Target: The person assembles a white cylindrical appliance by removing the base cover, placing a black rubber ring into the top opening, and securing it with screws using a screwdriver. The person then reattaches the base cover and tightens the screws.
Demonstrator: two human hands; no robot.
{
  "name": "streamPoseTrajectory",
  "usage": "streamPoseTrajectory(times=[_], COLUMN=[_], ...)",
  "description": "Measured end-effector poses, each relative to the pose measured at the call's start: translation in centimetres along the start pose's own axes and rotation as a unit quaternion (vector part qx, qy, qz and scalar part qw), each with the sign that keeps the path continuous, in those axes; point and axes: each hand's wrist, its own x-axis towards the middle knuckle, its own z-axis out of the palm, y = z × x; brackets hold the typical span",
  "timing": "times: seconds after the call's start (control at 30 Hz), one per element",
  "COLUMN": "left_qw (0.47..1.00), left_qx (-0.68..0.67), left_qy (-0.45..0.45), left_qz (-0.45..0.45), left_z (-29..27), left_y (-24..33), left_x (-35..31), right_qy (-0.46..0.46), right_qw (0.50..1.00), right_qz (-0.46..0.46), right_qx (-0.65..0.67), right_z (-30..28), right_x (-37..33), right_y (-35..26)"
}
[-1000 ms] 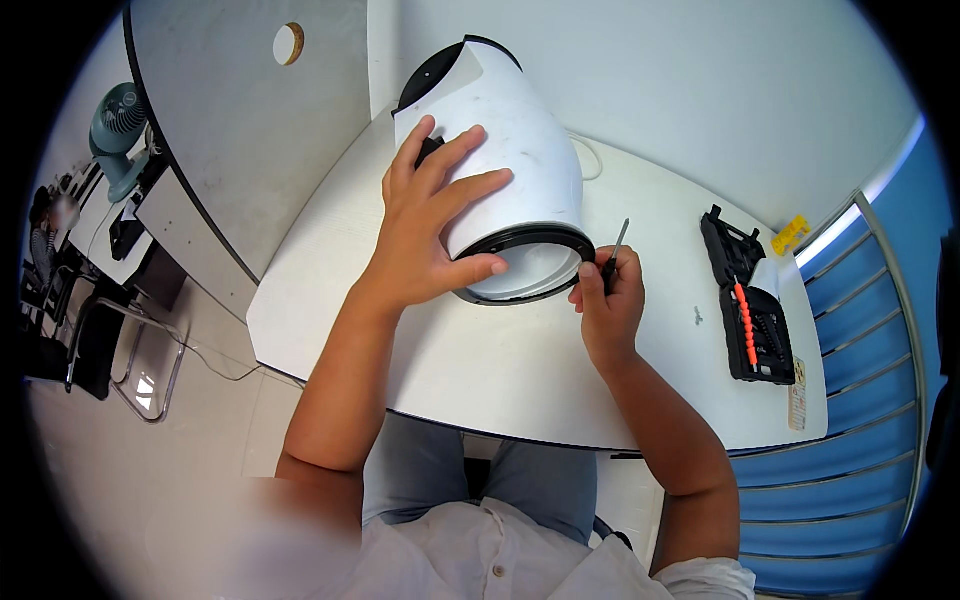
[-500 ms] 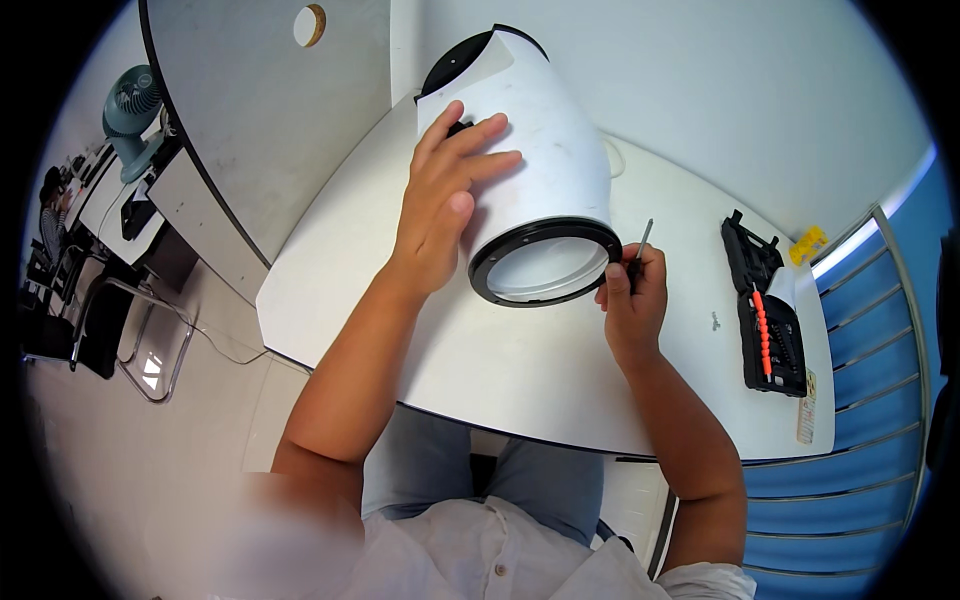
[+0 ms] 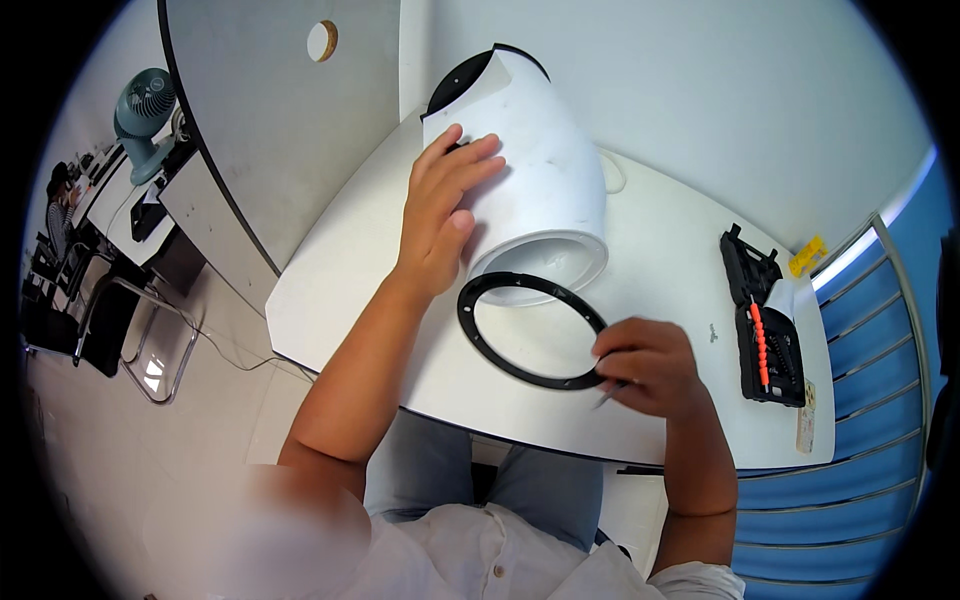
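A white, rounded appliance housing (image 3: 550, 165) lies on the table (image 3: 640, 420), its round open end toward me and a black cap at its far end. My left hand (image 3: 436, 215) rests against the housing's left side with fingers spread. Closed around the right edge of a black ring (image 3: 530, 376) is my right hand (image 3: 650, 365). The ring has small holes and is tilted in front of the housing's open end, apart from it. A screwdriver's metal shaft (image 3: 608, 395) pokes out below my right fingers; its handle is hidden in the hand.
An opened black tool case (image 3: 770, 350) with an orange flexible shaft (image 3: 760, 345) sits on the table's right. Nearer lie small screws (image 3: 713, 333). A yellow object (image 3: 806, 256) is behind the case. A metal railing (image 3: 890, 340) borders the right; a grey partition (image 3: 290, 120) stands left.
The black ring has come off the housing's open end and moved toward me in my right hand. The screwdriver, earlier pointing up, now points down. My left hand stays on the housing.
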Motion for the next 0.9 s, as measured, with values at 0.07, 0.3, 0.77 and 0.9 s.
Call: streamPoseTrajectory(times=[0.07,0.3,0.77,0.9], left_qw=[1.000,1.000,0.993,0.995], left_qx=[-0.002,0.001,-0.106,-0.090], left_qy=[0.002,0.002,-0.025,-0.023], left_qz=[0.001,-0.002,-0.048,-0.039], left_z=[-0.1,-0.1,-0.6,-0.5], left_y=[0.0,0.0,0.5,0.5], left_x=[-0.1,-0.1,0.1,0.1], right_qy=[-0.056,-0.038,0.099,0.112], right_qw=[0.998,0.997,0.966,0.967], right_qz=[0.023,0.052,-0.103,-0.102], right_qx=[-0.007,-0.042,-0.216,-0.207], right_z=[-0.1,0.0,1.0,1.5], right_x=[0.1,-0.5,-0.7,-0.9], right_y=[-0.9,-0.5,1.4,1.7])
